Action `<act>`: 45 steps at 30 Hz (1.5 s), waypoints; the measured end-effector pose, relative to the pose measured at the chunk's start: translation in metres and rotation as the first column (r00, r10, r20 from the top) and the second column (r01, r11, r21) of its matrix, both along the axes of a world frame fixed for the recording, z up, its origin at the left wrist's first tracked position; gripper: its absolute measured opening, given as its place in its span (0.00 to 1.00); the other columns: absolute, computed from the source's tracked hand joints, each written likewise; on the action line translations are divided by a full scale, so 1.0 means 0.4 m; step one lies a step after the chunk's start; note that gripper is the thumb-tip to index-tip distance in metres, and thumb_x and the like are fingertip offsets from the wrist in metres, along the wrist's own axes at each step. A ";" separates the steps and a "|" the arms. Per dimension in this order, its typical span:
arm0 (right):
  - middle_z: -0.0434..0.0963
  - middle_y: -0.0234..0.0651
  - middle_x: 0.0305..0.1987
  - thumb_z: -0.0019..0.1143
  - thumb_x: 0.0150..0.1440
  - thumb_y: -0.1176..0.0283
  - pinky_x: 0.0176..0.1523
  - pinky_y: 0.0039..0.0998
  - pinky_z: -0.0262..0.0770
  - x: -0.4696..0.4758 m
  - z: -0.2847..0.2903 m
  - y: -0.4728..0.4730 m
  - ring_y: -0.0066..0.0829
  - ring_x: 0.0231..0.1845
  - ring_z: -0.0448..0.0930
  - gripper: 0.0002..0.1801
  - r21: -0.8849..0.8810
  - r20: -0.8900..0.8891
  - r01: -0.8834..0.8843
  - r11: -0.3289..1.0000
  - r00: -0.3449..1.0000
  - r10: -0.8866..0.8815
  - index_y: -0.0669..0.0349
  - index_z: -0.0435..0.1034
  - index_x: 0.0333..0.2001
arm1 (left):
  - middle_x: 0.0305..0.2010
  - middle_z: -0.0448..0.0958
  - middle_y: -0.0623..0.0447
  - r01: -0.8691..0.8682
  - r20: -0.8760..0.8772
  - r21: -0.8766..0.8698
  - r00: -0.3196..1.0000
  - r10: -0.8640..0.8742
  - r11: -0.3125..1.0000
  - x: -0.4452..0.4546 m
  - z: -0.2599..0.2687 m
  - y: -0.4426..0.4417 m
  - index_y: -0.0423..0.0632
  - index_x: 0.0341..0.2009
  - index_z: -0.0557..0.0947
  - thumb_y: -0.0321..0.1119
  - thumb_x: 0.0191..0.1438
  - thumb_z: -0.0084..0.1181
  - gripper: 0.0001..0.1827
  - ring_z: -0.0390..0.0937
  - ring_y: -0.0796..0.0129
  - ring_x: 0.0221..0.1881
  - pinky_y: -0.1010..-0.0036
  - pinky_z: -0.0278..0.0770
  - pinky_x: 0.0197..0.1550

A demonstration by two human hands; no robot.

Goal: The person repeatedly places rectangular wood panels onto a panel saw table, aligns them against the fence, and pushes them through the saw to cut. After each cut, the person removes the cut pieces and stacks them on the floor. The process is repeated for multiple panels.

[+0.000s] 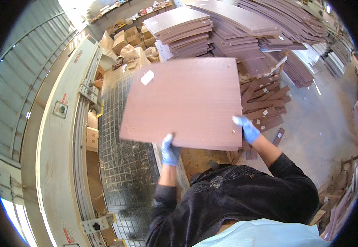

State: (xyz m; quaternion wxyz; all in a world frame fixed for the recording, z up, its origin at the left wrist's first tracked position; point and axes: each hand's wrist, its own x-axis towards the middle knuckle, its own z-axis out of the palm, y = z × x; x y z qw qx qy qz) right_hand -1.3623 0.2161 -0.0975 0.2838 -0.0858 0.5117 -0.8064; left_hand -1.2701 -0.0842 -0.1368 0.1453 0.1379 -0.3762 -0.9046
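Note:
A flat reddish-brown board (185, 102) is held up in front of me, partly over the black gridded machine bed. It has a white label (147, 77) near its far left corner and small holes near other corners. My left hand (170, 150), in a blue and white glove, grips the near edge with the thumb on top. On the right edge, my gloved right hand (247, 128) holds the board with its thumb over the face. The fingers of both hands are mostly hidden beneath it. A second edge shows along the near right side, perhaps another board underneath.
At my left runs a long machine beam (58, 148) with a rail and clamps, beside the gridded bed (120, 123). Stacked brown panels (182, 34) rise beyond the board. Loose strips (267, 105) lie piled on the right floor. Cardboard boxes (126, 37) stand at the back.

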 end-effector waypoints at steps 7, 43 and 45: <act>0.65 0.45 0.59 0.62 0.50 0.60 0.60 0.41 0.70 -0.398 0.211 -0.250 0.39 0.60 0.68 0.39 -0.364 -0.133 0.218 0.905 0.950 -0.282 0.64 0.56 0.61 | 0.59 0.67 0.46 0.242 -0.267 -0.222 0.917 -0.298 0.944 -0.666 0.348 -0.242 0.45 0.59 0.67 0.52 0.46 0.61 0.39 0.64 0.55 0.60 0.59 0.61 0.63; 0.52 0.52 0.70 0.52 0.57 0.47 0.71 0.37 0.50 -1.403 0.059 -0.877 0.43 0.70 0.54 0.51 -0.135 -0.237 0.765 0.630 0.592 -0.770 0.71 0.37 0.68 | 0.56 0.67 0.44 0.208 0.089 -0.462 0.978 -0.189 0.862 -1.700 0.392 -0.558 0.49 0.53 0.70 0.48 0.56 0.48 0.25 0.69 0.52 0.49 0.51 0.74 0.40; 0.67 0.48 0.59 0.56 0.57 0.52 0.63 0.38 0.63 -1.250 -0.132 -0.813 0.41 0.61 0.67 0.42 -0.196 -0.258 0.688 0.699 0.652 -0.713 0.68 0.51 0.64 | 0.49 0.69 0.43 -0.063 -0.248 -0.543 0.965 -0.088 0.838 -1.613 0.313 -0.512 0.44 0.49 0.68 0.53 0.56 0.47 0.26 0.70 0.52 0.42 0.56 0.74 0.36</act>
